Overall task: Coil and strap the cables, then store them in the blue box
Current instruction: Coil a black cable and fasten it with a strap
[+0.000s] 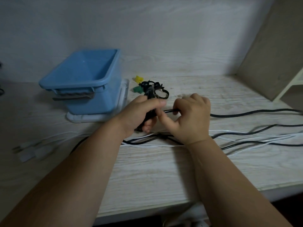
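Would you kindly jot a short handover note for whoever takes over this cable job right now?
Left hand: grips a partly coiled black cable.
Right hand: pinches the same cable's free run, which trails off to the right.
Blue box: back left on the table, nothing visible inside.
Straps: black, green and yellow, piled beside the box.
White cables: loose on the table, mixed with other black runs.
Done: first coil begun.
Left: finish that coil, strap it, coil and strap the others, box them all.
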